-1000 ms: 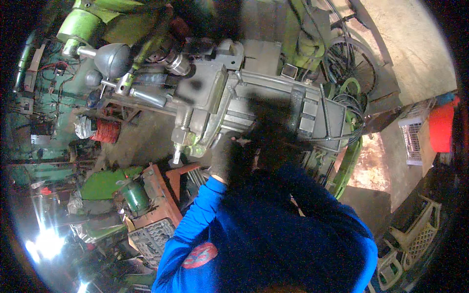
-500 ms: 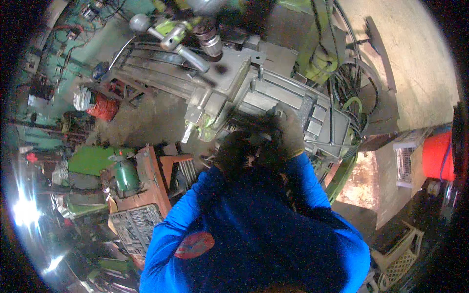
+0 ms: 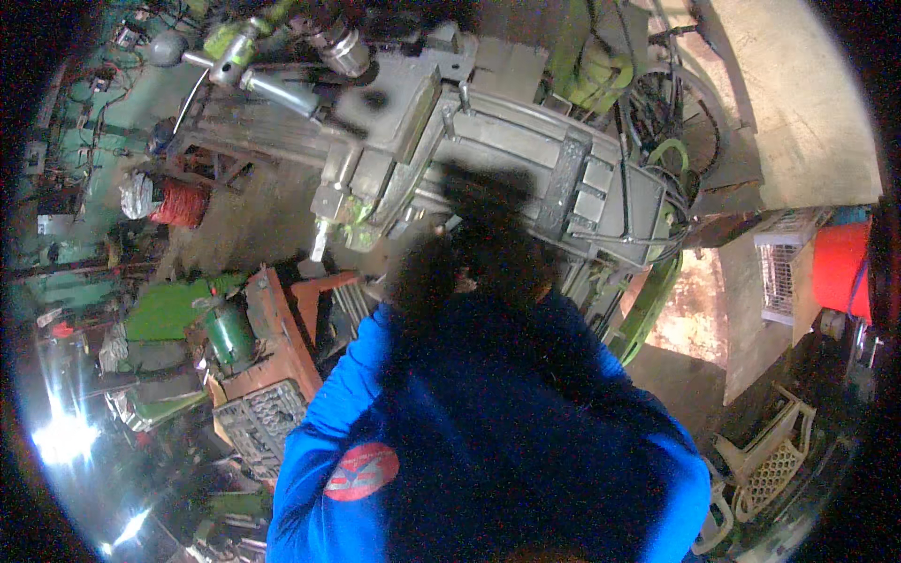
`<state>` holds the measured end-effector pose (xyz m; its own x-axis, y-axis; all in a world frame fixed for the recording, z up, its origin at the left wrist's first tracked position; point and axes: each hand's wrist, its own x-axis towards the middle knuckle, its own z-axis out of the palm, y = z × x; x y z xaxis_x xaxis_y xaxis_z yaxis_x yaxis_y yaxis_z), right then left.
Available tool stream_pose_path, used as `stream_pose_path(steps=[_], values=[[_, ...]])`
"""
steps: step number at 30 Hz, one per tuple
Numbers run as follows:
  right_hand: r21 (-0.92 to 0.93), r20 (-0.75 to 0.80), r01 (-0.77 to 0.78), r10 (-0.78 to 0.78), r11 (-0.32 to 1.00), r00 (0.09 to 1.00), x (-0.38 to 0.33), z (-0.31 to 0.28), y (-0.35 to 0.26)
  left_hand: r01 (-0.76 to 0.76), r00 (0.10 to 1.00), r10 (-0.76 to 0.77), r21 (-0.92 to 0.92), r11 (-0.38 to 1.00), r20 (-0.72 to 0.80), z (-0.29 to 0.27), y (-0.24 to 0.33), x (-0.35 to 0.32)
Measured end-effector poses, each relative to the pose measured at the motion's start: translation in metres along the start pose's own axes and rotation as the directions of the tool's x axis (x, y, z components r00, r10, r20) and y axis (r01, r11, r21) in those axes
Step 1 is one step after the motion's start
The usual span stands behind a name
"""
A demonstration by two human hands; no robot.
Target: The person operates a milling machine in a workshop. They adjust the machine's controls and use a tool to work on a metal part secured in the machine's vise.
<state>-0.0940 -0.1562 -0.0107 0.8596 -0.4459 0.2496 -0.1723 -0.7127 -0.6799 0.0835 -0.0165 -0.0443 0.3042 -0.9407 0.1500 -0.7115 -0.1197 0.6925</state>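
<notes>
Both my hands are in deep shadow in front of my chest, at the near edge of a slotted metal machine table (image 3: 488, 141). My left hand (image 3: 419, 267) is beside a small pale bit at its fingertips, too dim to name. My right hand (image 3: 521, 267) is close to its right, nearly lost in the dark. The fingers of both hands are too dark to read, and whatever they may hold is hidden. Left of them, a machine vise (image 3: 375, 178) sits on the machine. Beyond it are a drill chuck (image 3: 343, 49) and a ball-ended handle (image 3: 167, 49).
At left, a wooden stand (image 3: 282, 328) bears a green motor-like machine (image 3: 230, 333) and a grey tool case (image 3: 258, 422). A red wire spool (image 3: 180, 202) lies on the floor. To the right are cables (image 3: 671, 113), a red container (image 3: 842, 272) and a plastic chair (image 3: 774, 460).
My right hand has drawn back from the machine table toward my chest and into shadow. The view has shifted, so the machine sits farther left and higher.
</notes>
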Motion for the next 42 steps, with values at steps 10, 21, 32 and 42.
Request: stream_pose_path(steps=[10,21,32,42], values=[[0.142,-0.013,-0.151,0.154,0.978,0.988,0.0,-0.014,0.005,-0.017,0.998,0.025,0.158,0.987,-0.049,-0.027,0.006,0.019],[0.084,-0.138,-0.016,0.028,0.996,0.99,0.046,-0.057,-0.037,-0.13,0.988,0.135,0.071,0.989,-0.07,-0.075,0.073,0.031],[-0.077,-0.237,0.293,-0.303,0.953,0.923,0.05,-0.069,-0.043,0.079,0.937,-0.177,-0.312,0.947,-0.302,-0.048,0.057,0.04],[0.214,-0.117,-0.094,0.121,0.972,0.986,0.041,-0.077,-0.069,0.078,0.955,-0.226,-0.57,0.818,-0.194,-0.068,0.078,0.039]])
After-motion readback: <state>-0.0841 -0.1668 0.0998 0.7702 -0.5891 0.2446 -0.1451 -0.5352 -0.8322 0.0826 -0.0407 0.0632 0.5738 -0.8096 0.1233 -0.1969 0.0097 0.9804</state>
